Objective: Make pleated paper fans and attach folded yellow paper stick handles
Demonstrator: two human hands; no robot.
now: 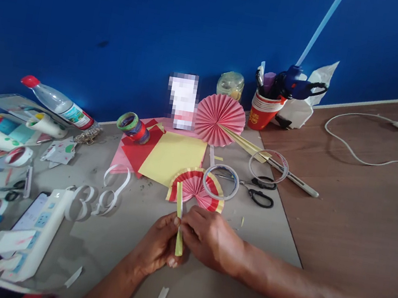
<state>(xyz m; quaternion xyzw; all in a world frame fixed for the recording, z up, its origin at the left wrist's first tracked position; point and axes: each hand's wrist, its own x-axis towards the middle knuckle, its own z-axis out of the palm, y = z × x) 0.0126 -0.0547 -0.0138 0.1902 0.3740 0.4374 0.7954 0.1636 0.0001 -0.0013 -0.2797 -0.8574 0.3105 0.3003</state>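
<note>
My left hand is closed around a narrow folded strip of yellow paper, held upright above the table. A white band runs along the strip's right side. Against that edge my right hand is closed, its fingertips pressed together; what they pinch is hidden. Just beyond both hands lies a pleated half-round paper fan in pink, red and yellow. A roll of clear tape rests partly over the fan's right side, and black-handled scissors lie beside it.
Yellow paper sheets lie behind the fan. A round pink fan leans near red paper cups with tools. Further left are a bottle, curled white strips and a power strip. A white cable crosses the right side.
</note>
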